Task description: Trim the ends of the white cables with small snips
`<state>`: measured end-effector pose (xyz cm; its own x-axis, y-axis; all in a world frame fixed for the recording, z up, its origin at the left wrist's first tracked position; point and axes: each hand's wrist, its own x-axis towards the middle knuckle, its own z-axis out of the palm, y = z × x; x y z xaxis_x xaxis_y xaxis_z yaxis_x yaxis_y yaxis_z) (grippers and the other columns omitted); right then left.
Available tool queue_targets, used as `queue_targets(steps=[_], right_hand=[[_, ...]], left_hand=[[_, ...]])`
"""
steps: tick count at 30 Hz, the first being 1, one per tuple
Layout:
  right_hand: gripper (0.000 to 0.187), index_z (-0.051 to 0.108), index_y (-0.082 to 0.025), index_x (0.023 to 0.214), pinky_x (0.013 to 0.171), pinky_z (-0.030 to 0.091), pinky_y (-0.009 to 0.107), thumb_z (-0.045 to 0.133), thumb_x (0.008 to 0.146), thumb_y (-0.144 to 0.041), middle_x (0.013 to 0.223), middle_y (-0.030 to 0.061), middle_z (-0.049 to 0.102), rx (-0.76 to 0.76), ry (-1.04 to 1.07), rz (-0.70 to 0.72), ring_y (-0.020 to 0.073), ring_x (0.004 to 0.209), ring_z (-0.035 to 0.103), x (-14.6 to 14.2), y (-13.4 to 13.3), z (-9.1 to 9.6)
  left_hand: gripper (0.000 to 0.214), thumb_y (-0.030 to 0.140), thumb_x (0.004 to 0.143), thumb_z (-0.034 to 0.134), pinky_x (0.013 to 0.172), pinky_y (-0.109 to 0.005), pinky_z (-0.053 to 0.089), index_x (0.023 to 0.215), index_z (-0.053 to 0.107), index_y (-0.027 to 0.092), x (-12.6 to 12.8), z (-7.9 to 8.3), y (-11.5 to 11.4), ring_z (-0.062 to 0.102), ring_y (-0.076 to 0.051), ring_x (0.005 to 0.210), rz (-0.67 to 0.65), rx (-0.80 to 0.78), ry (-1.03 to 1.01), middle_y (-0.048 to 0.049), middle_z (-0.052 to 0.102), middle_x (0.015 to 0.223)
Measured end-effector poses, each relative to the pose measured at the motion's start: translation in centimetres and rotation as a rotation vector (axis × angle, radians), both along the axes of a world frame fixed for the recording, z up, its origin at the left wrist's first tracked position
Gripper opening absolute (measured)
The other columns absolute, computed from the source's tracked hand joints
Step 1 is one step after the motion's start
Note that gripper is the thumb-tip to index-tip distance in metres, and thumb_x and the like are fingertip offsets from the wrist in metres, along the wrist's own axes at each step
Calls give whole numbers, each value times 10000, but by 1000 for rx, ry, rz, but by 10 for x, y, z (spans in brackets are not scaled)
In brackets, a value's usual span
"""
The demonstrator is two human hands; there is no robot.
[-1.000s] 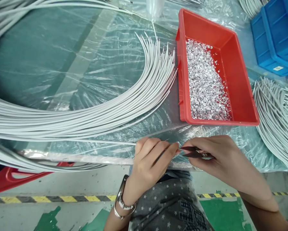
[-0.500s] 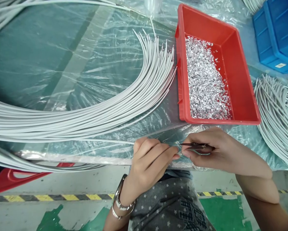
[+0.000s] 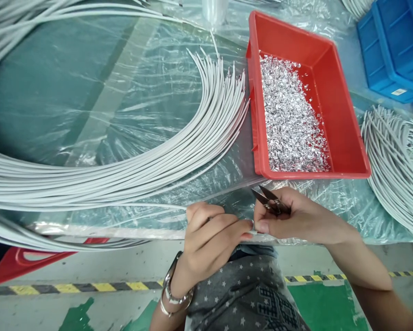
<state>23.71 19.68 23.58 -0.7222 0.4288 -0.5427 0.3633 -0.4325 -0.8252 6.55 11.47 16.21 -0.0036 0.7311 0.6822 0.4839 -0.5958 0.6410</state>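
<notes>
At the table's near edge my left hand (image 3: 211,234) is closed, pinching the end of a thin white cable (image 3: 151,205) that runs off to the left. My right hand (image 3: 296,218) sits right beside it, closed around small dark thread snips (image 3: 269,201) whose blades point up and left, slightly apart. The thumb of my right hand nearly touches the fingertips of my left. A large curved bundle of white cables (image 3: 179,151) lies on the plastic-covered table (image 3: 89,92) beyond my hands.
A red bin (image 3: 347,115) holding shiny silver foil scraps (image 3: 289,119) stands just beyond my right hand. Another bundle of white cables (image 3: 392,170) lies at the right. Blue bins (image 3: 392,50) stand at the far right. A red crate (image 3: 16,259) sits below the table, at left.
The snips were at the cable end between my hands and closed there; now my right hand has tilted them up and away, and both hands have shifted slightly left.
</notes>
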Motion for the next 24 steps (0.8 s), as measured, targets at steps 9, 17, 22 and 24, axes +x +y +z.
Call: queue_targets(steps=[9,17,22,24], right_hand=[[128,628,-195,850,419,193,209,629,941,-285,595,-67,330,342,24,-287,67,489,269,-5,-31,-9],[129,658,-243,941,433,233,220,692,868,-142,555,-90,306,908,-63,-467,69,461,268,-20,-51,-24],[95,647,-228,889,420,272,198,689,870,-145,548,-92,336,978,-100,-505,60,450,291,-31,-52,-23],[95,641,-226,863,415,281,192,680,876,-141,537,-94,345,1006,-100,-509,58,440,306,-32,-52,-24]], left_hand=[[122,170,989,581,572,-314,381,926,679,136,5,-8,-4,498,-129,546,95,-68,-277,-30,690,692],[115,128,957,609,542,-251,407,889,690,173,9,-8,-8,532,-97,532,196,-204,-353,8,718,718],[126,129,972,584,543,-259,382,885,667,167,8,-7,-6,500,-94,517,164,-177,-312,16,687,687],[128,132,979,574,545,-265,368,890,660,164,7,-7,-5,486,-98,514,137,-174,-286,22,653,651]])
